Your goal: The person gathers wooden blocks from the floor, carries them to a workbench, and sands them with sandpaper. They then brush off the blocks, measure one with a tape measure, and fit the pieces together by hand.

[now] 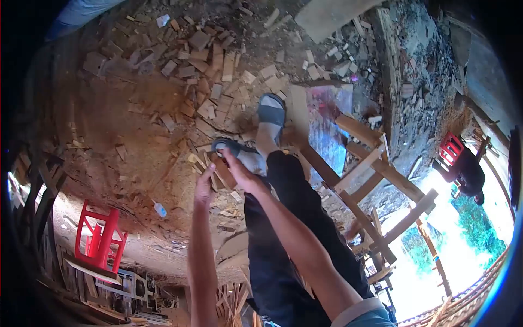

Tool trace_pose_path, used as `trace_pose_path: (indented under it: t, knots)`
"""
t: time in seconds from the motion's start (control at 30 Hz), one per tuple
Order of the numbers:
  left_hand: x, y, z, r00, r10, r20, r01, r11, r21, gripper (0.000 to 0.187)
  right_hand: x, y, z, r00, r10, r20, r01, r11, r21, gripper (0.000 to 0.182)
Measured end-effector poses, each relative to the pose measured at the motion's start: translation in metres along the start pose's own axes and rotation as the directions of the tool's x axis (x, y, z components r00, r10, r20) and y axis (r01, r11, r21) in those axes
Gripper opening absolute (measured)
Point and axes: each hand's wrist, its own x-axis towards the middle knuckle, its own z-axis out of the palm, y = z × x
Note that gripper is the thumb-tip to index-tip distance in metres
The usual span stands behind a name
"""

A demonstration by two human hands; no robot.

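My left hand (204, 186) is at the centre-left, fingers pointing up the view and somewhat apart. My right hand (239, 173) is stretched out flat beside it, its fingertips near one sandalled foot (226, 145). A brown wood piece (223, 173) shows in the gap between my hands; neither hand is visibly wrapped round it. Thin wood strips (197, 160) lie just above my left hand. My other sandalled foot (271, 111) rests higher up, near a pile of wood offcuts (219, 60).
A wooden frame (362, 169) stands right of my legs, beside a stained board (329, 122). A red stool (101, 240) is at the lower left, with a small bottle (159, 209) near it. Another person (469, 171) is at the far right, by a red chair (451, 149).
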Motion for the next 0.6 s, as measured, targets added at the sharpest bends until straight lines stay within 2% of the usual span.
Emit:
trace_pose_path:
  t: [0.07, 0.1, 0.13, 0.17, 0.2, 0.23, 0.27, 0.33, 0.37, 0.43, 0.47, 0.53, 0.57, 0.6]
  knots:
    - [0.003, -0.002, 0.001, 0.991, 0.126, -0.047, -0.127, 0.992, -0.011, 0.042, 0.03, -0.014, -0.02, 0.995, -0.081, -0.057, 0.05, 0.906, -0.421, 0.045]
    - [0.007, 0.002, 0.005, 0.991, 0.094, -0.095, -0.102, 0.991, -0.088, 0.042, 0.041, -0.031, -0.026, 0.996, -0.072, -0.053, 0.02, 0.759, -0.651, 0.044]
    - [0.021, 0.0, -0.006, 0.981, 0.15, -0.123, -0.156, 0.987, -0.039, 0.036, 0.056, -0.048, -0.035, 0.997, -0.061, -0.052, -0.01, 0.554, -0.833, 0.043]
    - [0.039, -0.005, -0.019, 0.968, 0.205, -0.146, -0.205, 0.979, 0.012, 0.031, 0.088, -0.046, -0.058, 0.959, -0.265, 0.102, 0.156, 0.192, -0.969, 0.05]
    - [0.057, -0.01, -0.032, 0.953, 0.254, -0.166, -0.246, 0.967, 0.067, 0.027, 0.115, -0.053, -0.068, 0.904, -0.415, 0.098, 0.154, 0.104, -0.983, 0.055]
    - [0.072, -0.01, -0.039, 0.944, 0.269, -0.193, -0.269, 0.963, 0.029, 0.025, 0.128, -0.088, -0.057, 0.941, -0.339, 0.017, 0.029, 0.033, -0.999, 0.063]
    - [0.084, -0.005, -0.046, 0.952, 0.266, -0.151, -0.259, 0.964, 0.062, 0.029, 0.153, -0.102, -0.057, 0.916, -0.402, -0.002, 0.065, 0.151, -0.986, 0.066]
    - [0.11, 0.008, -0.06, 0.963, 0.264, -0.061, -0.255, 0.958, 0.13, 0.041, 0.201, -0.121, -0.046, 0.756, -0.651, 0.064, -0.004, -0.102, -0.995, 0.068]
    - [0.13, 0.016, -0.089, 0.953, 0.286, 0.098, -0.296, 0.814, 0.5, 0.036, 0.218, -0.127, -0.041, 0.771, -0.637, -0.011, -0.033, -0.021, -0.999, 0.068]
    - [0.133, 0.035, -0.095, 0.981, 0.193, -0.014, -0.162, 0.857, 0.489, 0.033, 0.24, -0.141, -0.041, 0.776, -0.605, -0.179, -0.113, 0.145, -0.983, 0.069]
    - [0.135, 0.043, -0.095, 0.988, 0.145, -0.061, -0.099, 0.875, 0.474, 0.032, 0.246, -0.141, -0.043, 0.749, -0.64, -0.172, -0.076, 0.175, -0.982, 0.069]
    - [0.127, 0.044, -0.095, 0.984, 0.161, -0.083, -0.105, 0.882, 0.459, 0.033, 0.24, -0.135, -0.051, 0.696, -0.695, -0.18, -0.02, 0.232, -0.972, 0.07]
    - [0.123, 0.046, -0.089, 0.977, 0.194, -0.086, -0.138, 0.89, 0.435, 0.034, 0.236, -0.136, -0.054, 0.647, -0.75, -0.137, 0.058, 0.227, -0.972, 0.072]
    - [0.119, 0.048, -0.084, 0.97, 0.223, -0.095, -0.166, 0.896, 0.412, 0.035, 0.23, -0.143, -0.05, 0.705, -0.682, -0.195, 0.124, 0.39, -0.913, 0.069]
